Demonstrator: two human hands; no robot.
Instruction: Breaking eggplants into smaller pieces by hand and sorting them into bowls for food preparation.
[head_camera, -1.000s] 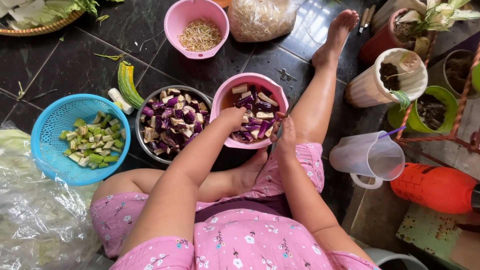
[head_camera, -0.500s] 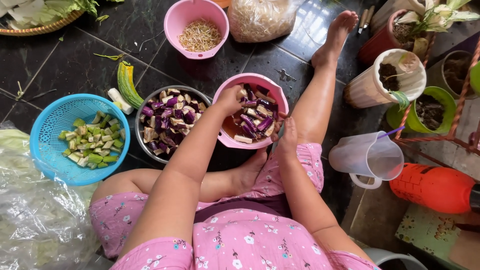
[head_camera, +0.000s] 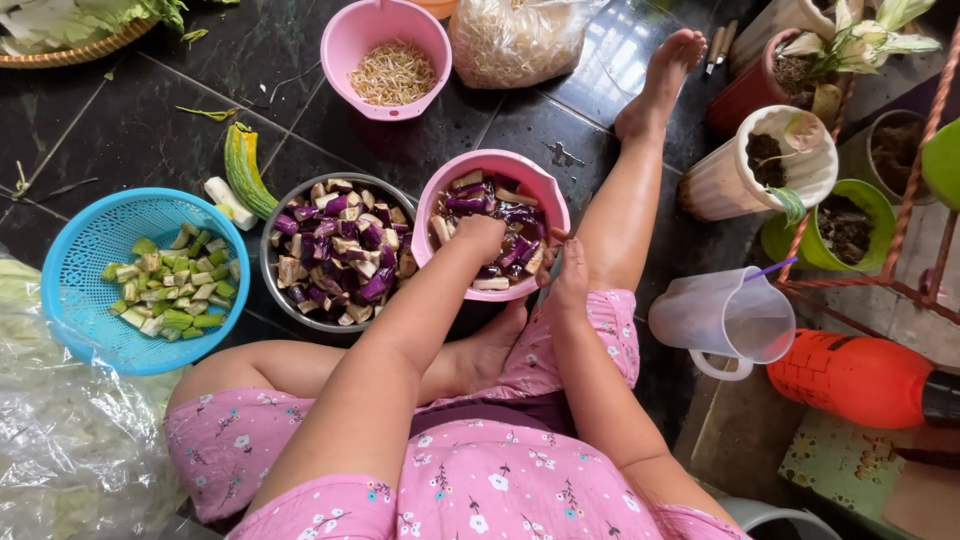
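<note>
Pink bowl (head_camera: 535, 180) at frame centre, rim gripped by right hand (head_camera: 568, 282); left hand (head_camera: 482, 238), deeper than before, closed among eggplant pieces (head_camera: 500, 215).

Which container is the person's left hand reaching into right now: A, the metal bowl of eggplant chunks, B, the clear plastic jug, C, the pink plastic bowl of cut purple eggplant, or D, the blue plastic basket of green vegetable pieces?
C: the left hand is down among the pieces in the pink plastic bowl of cut purple eggplant, while the right hand grips its rim.
</note>
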